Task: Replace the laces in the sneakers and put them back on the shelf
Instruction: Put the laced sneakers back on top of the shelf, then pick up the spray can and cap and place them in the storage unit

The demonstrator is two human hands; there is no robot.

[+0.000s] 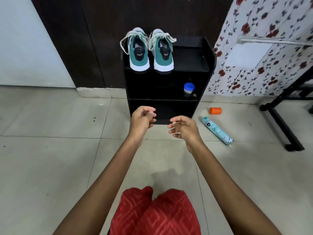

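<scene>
Two teal and white sneakers stand side by side on the top board of a black shelf (pixel 208 55) in the upper middle of the frame, on the left part of that board. The first sneaker (pixel 139 53) is nearer the frame's left, and the second sneaker (pixel 163 54) stands just beside it. Both have their heels toward the camera at the board's front edge. White laces (pixel 166 35) are threaded in both, and their loose loops hang out to the sides.

Below the shelf front, at the frame's centre, both bare arms reach forward. The left hand (pixel 142 120) has loosely curled fingers and holds nothing. The right hand (pixel 183 128) is near it but apart, also loosely curled and empty. Neither hand touches the shelf or the sneakers.

On the shelf's middle board sits a small jar (pixel 189 89) with a blue lid. On the tiled floor (pixel 50 158), right of the shelf, lie an orange cap (pixel 215 110) and a pale blue spray can (pixel 217 130) on its side. A flowered cloth (pixel 271 68) fills the upper right, above a black metal frame (pixel 286 131). Red patterned clothing (pixel 157 214) shows at the bottom edge.
</scene>
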